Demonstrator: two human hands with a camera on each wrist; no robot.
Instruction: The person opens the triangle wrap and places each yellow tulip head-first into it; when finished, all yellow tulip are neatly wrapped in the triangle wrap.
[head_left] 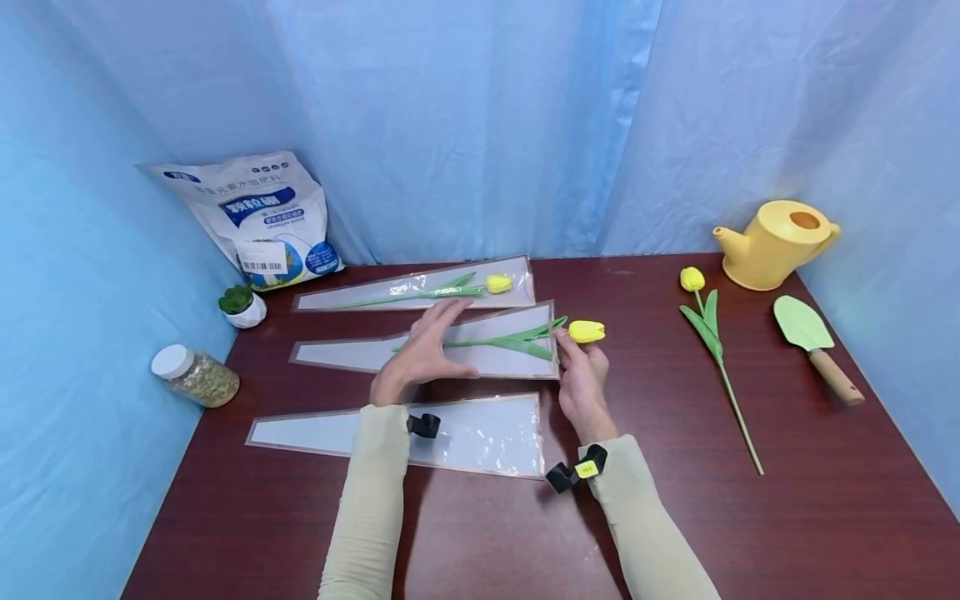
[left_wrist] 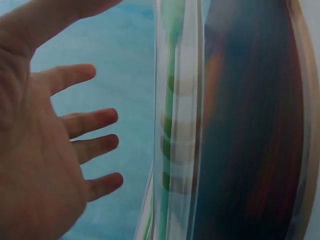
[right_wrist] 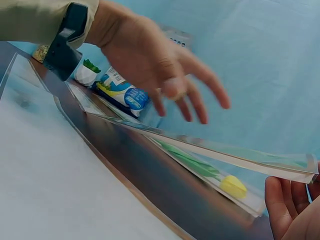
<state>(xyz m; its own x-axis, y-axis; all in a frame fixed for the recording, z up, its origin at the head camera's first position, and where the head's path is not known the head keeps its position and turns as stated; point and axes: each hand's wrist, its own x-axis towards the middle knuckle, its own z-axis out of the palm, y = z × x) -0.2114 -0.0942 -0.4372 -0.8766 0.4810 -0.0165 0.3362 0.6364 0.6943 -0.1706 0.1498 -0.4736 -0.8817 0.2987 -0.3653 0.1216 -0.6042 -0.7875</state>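
A yellow tulip (head_left: 587,332) with green leaves lies mostly in the middle flower sleeve (head_left: 337,354), its bloom out past the wide end. My right hand (head_left: 583,383) grips that end of the sleeve, just below the bloom; in the right wrist view the sleeve is raised off the table there. Above the sleeve's left part hovers my left hand (head_left: 427,350), with fingers spread and nothing held. Another sleeve (head_left: 520,271) behind has a yellow tulip (head_left: 498,284) fully inside. Nearest me lies a flat sleeve (head_left: 480,433) with no flower in it.
A loose yellow tulip (head_left: 712,325) lies to the right, near a green trowel (head_left: 806,325) and a yellow watering can (head_left: 776,242). At the left stand a fertilizer bag (head_left: 262,217), a small potted succulent (head_left: 243,307) and a lidded jar (head_left: 198,377). Blue curtains (head_left: 480,125) enclose the table.
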